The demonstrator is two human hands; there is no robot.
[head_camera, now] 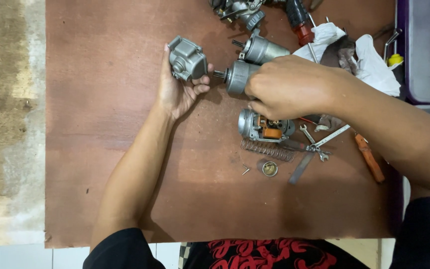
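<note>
Left grip (pixel 177 89) clasps a grey cover (pixel 187 59); right grip (pixel 287 87) hides the motor body (pixel 237 76) it grasps.

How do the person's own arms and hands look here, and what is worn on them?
Both arms are bare from the upper arm down. The left hand and right hand wear no gloves, and no rings, watch or bracelet show. A short black sleeve covers the top of the left arm, and another black sleeve the right. Between them shows a black shirt with a red print.
</note>
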